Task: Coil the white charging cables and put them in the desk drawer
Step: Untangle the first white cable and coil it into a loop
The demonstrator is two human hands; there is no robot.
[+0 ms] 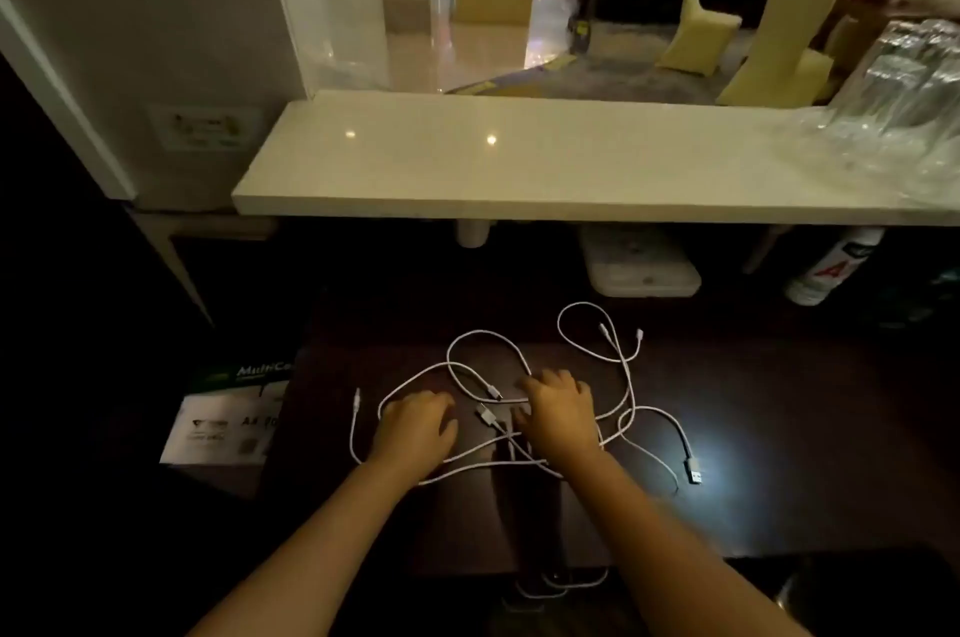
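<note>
Cables: a loose tangle of white charging cables (519, 408) lies spread on the dark surface (779, 428), uncoiled, its loops crossing one another between and around both hands.
Left hand: the left hand (415, 426) lies palm down on the tangle's left part, fingers curled a little and spread over a loop; whether they pinch the cable cannot be told.
Right hand: the right hand (561, 415) lies palm down on the middle of the tangle, fingers bent down onto the strands; any grip is hidden beneath it.
Plugs: a USB plug (694, 471) lies at the right end of one cable, well apart from the right hand; a small connector (357, 397) lies at the far left, near the left hand.
Shelf: a pale stone counter (519, 158) runs above the far edge of the surface.
Box: a paper box (228, 423) lies left of the surface.
Bottle: a white bottle (831, 267) lies under the counter, far right.
Drawer: not identifiable in this dim view.
</note>
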